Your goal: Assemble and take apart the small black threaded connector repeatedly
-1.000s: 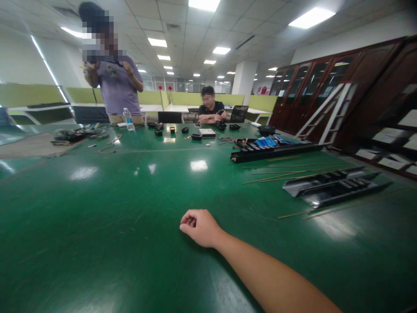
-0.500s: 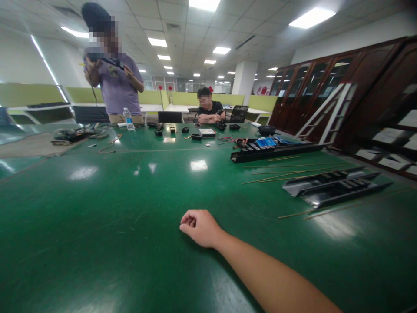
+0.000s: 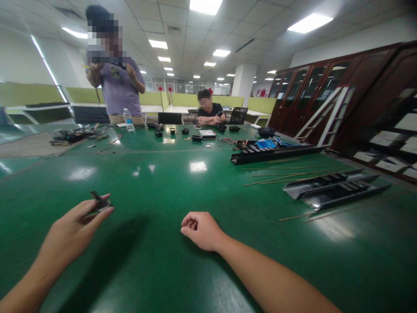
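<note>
My right hand [image 3: 201, 229] rests on the green table [image 3: 153, 187] near its front middle, curled into a loose fist with nothing visible in it. My left hand [image 3: 73, 232] is raised a little over the table at the front left. Its fingertips pinch a small black part [image 3: 99, 202], too small to name. Nothing else lies close to either hand.
Long black trays [image 3: 332, 189] and thin wooden sticks [image 3: 286, 176] lie at the right; another black tray with blue pieces [image 3: 270, 150] sits behind them. Small parts, a water bottle [image 3: 129, 119] and cables crowd the far edge. One person stands far left, another sits opposite.
My left hand has come into view from the lower left, holding the small black part. My right fist has stayed in place. The view has tilted slightly.
</note>
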A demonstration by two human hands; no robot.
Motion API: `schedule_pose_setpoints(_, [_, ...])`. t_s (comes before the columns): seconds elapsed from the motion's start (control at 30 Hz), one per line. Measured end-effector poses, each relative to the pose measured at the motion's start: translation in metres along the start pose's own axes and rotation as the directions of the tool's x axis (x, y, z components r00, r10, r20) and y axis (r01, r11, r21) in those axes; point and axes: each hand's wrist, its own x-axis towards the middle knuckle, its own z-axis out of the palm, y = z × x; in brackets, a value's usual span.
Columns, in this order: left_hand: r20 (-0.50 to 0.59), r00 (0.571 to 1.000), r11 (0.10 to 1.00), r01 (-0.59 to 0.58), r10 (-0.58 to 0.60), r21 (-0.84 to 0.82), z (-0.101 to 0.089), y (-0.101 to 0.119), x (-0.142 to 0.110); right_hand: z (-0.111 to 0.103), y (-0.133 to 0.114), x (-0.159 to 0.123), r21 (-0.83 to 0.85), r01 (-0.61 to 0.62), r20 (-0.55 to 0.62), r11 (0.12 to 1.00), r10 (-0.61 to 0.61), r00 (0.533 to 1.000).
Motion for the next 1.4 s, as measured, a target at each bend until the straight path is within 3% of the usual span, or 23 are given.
schedule_pose_setpoints(0.17, [0.115, 0.954, 0.935, -0.241, 0.278, -0.259, 0.079, 0.062, 0.013, -0.001, -0.004, -0.001, 0.084, -0.022, -0.02, 0.996, 0.024, 1.0])
schedule_pose_setpoints(0.3, [0.201, 0.882, 0.875, -0.346, 0.427, -0.339, 0.107, 0.079, -0.006, 0.0, -0.002, 0.002, 0.167, -0.015, -0.107, 0.986, 0.033, 0.994])
schedule_pose_setpoints(0.43, [0.273, 0.821, 0.836, -0.379, 0.502, -0.396, 0.11, 0.071, -0.018, 0.001, 0.001, 0.004, 0.182, -0.029, -0.115, 0.983, 0.05, 0.992])
schedule_pose_setpoints(0.63, [0.217, 0.894, 0.88, -0.297, 0.392, -0.37, 0.115, 0.065, -0.017, 0.001, 0.0, 0.003, 0.137, -0.02, -0.07, 0.99, 0.03, 0.997])
schedule_pose_setpoints(0.9, [0.219, 0.833, 0.805, -0.369, 0.508, -0.465, 0.112, 0.07, -0.019, 0.001, 0.001, 0.002, 0.099, -0.004, -0.063, 0.995, 0.01, 0.998])
schedule_pose_setpoints(1.23, [0.181, 0.821, 0.783, -0.414, 0.541, -0.464, 0.111, 0.071, -0.019, 0.0, -0.003, 0.001, 0.036, 0.01, -0.067, 0.999, -0.007, 0.998])
schedule_pose_setpoints(1.4, [0.158, 0.848, 0.818, -0.414, 0.506, -0.399, 0.116, 0.065, -0.024, 0.0, -0.004, -0.001, 0.035, 0.018, -0.062, 0.999, -0.016, 0.998])
